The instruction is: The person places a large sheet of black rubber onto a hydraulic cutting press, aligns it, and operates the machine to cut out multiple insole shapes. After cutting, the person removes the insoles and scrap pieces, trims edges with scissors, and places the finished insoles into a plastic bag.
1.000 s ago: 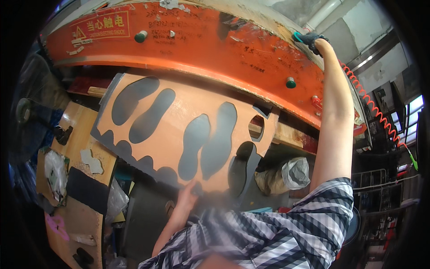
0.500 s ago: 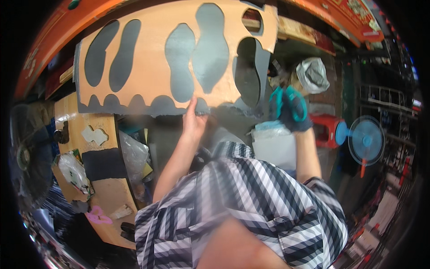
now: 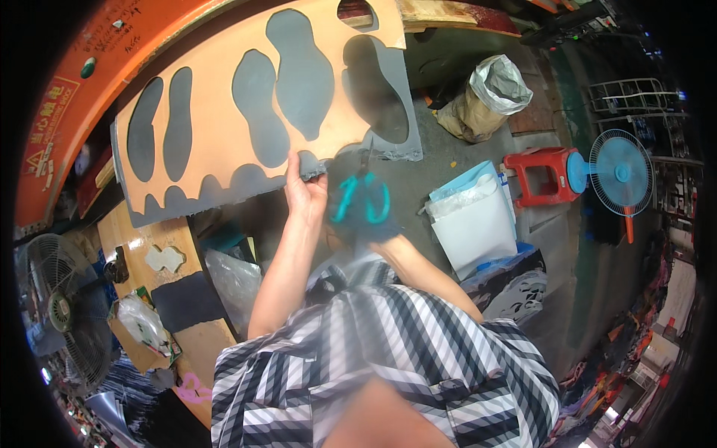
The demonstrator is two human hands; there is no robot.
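A wide layered sheet (image 3: 213, 89), tan on top and grey beneath, spans the upper left and middle. Its tan layer has sole-shaped cut-outs, and its near edge is scalloped. My left hand (image 3: 305, 190) pinches that near edge, thumb on top and fingers underneath. Close to its right, my right hand (image 3: 377, 230), in a dark glove, is closed around teal-handled scissors (image 3: 361, 198). Motion blurs the scissors and the glove. Their blades point at the sheet's near edge; whether they touch it I cannot tell.
At left stands a wooden bench (image 3: 134, 228) with a dark square piece and plastic-wrapped items, beside a standing fan (image 3: 60, 310). To the right are an open sack (image 3: 478, 112), a white bin (image 3: 472, 235), a red stool (image 3: 515, 173) and a blue fan (image 3: 620, 172). An orange frame (image 3: 75, 97) borders the far left.
My right hand has swung left with the scissors, from beyond the sheet's right side to its near edge. My left hand keeps its hold. The view has shifted, and the sheet appears more tilted.
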